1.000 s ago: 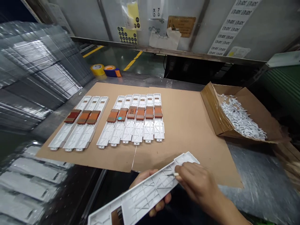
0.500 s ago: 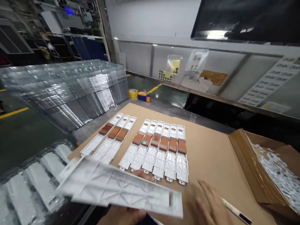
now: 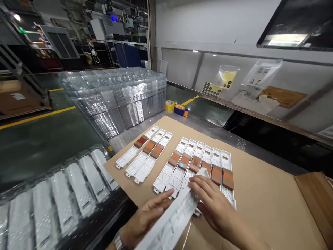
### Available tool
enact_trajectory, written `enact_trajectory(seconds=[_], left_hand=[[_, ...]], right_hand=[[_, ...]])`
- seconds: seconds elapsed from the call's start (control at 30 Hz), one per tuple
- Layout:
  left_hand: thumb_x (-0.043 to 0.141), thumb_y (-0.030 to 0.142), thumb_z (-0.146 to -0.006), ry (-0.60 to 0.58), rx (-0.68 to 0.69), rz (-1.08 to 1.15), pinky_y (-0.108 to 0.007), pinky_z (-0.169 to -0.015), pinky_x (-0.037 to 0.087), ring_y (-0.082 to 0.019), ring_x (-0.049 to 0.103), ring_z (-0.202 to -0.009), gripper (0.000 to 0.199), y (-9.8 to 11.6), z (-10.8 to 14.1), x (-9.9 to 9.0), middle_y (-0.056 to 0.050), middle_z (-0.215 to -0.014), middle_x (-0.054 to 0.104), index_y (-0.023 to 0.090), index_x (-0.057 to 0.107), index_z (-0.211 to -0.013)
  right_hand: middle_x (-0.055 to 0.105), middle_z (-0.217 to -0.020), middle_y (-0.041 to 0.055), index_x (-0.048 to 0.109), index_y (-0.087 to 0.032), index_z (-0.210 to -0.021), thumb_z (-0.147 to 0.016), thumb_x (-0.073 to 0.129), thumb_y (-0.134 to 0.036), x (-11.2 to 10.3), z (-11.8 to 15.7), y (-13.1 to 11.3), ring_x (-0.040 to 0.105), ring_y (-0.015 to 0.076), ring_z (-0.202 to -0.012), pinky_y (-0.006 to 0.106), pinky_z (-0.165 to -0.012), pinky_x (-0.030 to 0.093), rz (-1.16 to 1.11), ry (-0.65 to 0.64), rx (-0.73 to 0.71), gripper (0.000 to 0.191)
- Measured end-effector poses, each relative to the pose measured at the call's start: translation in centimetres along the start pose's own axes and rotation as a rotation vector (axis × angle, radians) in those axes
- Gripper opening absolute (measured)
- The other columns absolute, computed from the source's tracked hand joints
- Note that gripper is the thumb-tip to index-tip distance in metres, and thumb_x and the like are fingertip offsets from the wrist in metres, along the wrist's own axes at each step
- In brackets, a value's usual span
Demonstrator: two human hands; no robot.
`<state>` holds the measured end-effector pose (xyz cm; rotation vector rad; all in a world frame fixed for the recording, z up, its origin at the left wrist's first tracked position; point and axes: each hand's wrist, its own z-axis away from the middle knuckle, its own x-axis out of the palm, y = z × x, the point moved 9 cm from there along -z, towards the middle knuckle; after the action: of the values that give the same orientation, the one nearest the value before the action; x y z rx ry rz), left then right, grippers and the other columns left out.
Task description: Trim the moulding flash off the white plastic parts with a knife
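A long white ribbed plastic panel [image 3: 174,218] is raised at a slant above the cardboard sheet. My right hand [image 3: 212,201] has its fingers wrapped round the panel's upper part. Beside the panel's left edge is my left hand [image 3: 149,213], its fingers extended and apart, with the thumb side toward the panel; whether it bears any weight is hidden. Behind the hands, several similar white panels [image 3: 163,177] lie in a row, each with a brown block [image 3: 175,158] across it. Three more panels [image 3: 140,166] with brown blocks lie to the left.
A tray of white panels [image 3: 75,194] stands at lower left. Stacked clear plastic trays [image 3: 117,100] rise behind. Yellow tape [image 3: 170,105] and a blue-orange dispenser [image 3: 180,110] sit at the back edge. A cardboard box [image 3: 314,198] is at right.
The raised panel has swung from nearly level to a steep slant. My right hand has come onto it, and my left hand has moved to its left side. The view has turned left.
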<state>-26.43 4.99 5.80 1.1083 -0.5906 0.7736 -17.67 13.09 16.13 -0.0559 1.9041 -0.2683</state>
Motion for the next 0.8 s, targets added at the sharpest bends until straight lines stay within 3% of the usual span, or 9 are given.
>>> enact_trajectory(seconds=[0.07, 0.13, 0.2, 0.3, 0.4, 0.47, 0.57, 0.8], left_hand=[[0.065, 0.062, -0.065, -0.114, -0.076, -0.010, -0.037, -0.073, 0.048, -0.027, 0.064, -0.083, 0.069, -0.8, 0.3, -0.2, -0.013, -0.093, 0.068, 0.015, 0.059, -0.115], [0.068, 0.060, -0.065, -0.068, -0.119, -0.075, -0.027, -0.057, 0.045, -0.018, 0.062, -0.062, 0.064, -1.7, 0.4, -1.8, -0.011, -0.077, 0.068, 0.013, 0.061, -0.108], [0.072, 0.052, -0.065, 0.082, -0.069, -0.140, -0.022, -0.050, 0.041, -0.013, 0.057, -0.051, 0.053, -1.6, -0.2, -4.1, -0.007, -0.065, 0.065, 0.012, 0.063, -0.099], [0.054, 0.067, -0.072, 0.248, 0.013, -0.014, -0.023, -0.047, 0.041, -0.012, 0.054, -0.047, 0.060, -0.3, -2.5, -6.4, -0.003, -0.060, 0.060, 0.013, 0.062, -0.097], [0.043, 0.068, -0.079, 0.328, 0.092, 0.050, -0.020, -0.044, 0.038, -0.010, 0.051, -0.046, 0.061, 1.6, -6.1, -7.6, -0.003, -0.058, 0.060, 0.013, 0.060, -0.099], [0.044, 0.064, -0.081, 0.355, 0.132, 0.031, -0.019, -0.043, 0.037, -0.009, 0.049, -0.044, 0.056, 2.4, -8.3, -8.2, -0.003, -0.059, 0.062, 0.013, 0.060, -0.098], [0.045, 0.062, -0.081, 0.374, 0.147, 0.026, -0.018, -0.042, 0.037, -0.008, 0.048, -0.042, 0.054, 2.4, -10.4, -9.0, -0.004, -0.059, 0.063, 0.013, 0.061, -0.094], [0.045, 0.060, -0.082, 0.330, 0.068, 0.047, -0.020, -0.039, 0.035, -0.009, 0.047, -0.039, 0.052, 1.6, -11.1, -9.6, -0.003, -0.054, 0.059, 0.011, 0.062, -0.087]], right_hand=[[0.054, -0.125, 0.0123, 0.047, -0.012, -0.124, -0.089, 0.036, -0.006, 1.0, -1.0, 0.0, 0.040, 0.0243, -0.121, 0.041, -0.097, 0.039, 0.041, 0.007, -0.088, 0.037], [0.050, -0.131, 0.0097, 0.046, -0.017, -0.126, -0.089, 0.036, -0.006, 2.6, -2.2, 0.8, 0.035, 0.0250, -0.127, 0.045, -0.102, 0.034, 0.068, 0.001, -0.117, 0.040], [0.040, -0.140, 0.0117, 0.041, -0.019, -0.132, -0.088, 0.037, -0.009, 4.6, -3.7, 3.9, 0.027, 0.0273, -0.133, 0.050, -0.104, 0.030, 0.081, -0.010, 0.053, 0.045], [0.030, -0.142, 0.0233, 0.029, -0.008, -0.138, -0.088, 0.046, -0.024, 7.9, -5.8, 9.7, 0.026, 0.0337, -0.132, 0.053, -0.102, 0.030, 0.104, -0.056, 0.408, 0.055], [0.039, -0.135, 0.0247, 0.035, -0.006, -0.135, -0.074, 0.067, -0.043, 11.2, -8.3, 12.5, 0.036, 0.0380, -0.125, 0.051, -0.097, 0.036, 0.108, -0.166, 0.504, 0.078], [0.047, -0.128, 0.0182, 0.044, -0.012, -0.129, -0.073, 0.068, -0.048, 12.9, -9.4, 13.4, 0.044, 0.0339, -0.118, 0.050, -0.094, 0.038, 0.111, -0.248, 0.543, 0.071], [0.054, -0.119, 0.0094, 0.052, -0.016, -0.118, -0.085, 0.058, -0.044, 14.1, -10.4, 14.2, 0.052, 0.0245, -0.107, 0.047, -0.091, 0.041, 0.112, -0.337, 0.577, 0.043], [0.057, -0.112, 0.0065, 0.057, -0.015, -0.108, -0.088, 0.057, -0.037, 14.8, -10.7, 16.1, 0.057, 0.0204, -0.098, 0.041, -0.083, 0.047, -0.089, -0.472, 0.579, 0.030]])
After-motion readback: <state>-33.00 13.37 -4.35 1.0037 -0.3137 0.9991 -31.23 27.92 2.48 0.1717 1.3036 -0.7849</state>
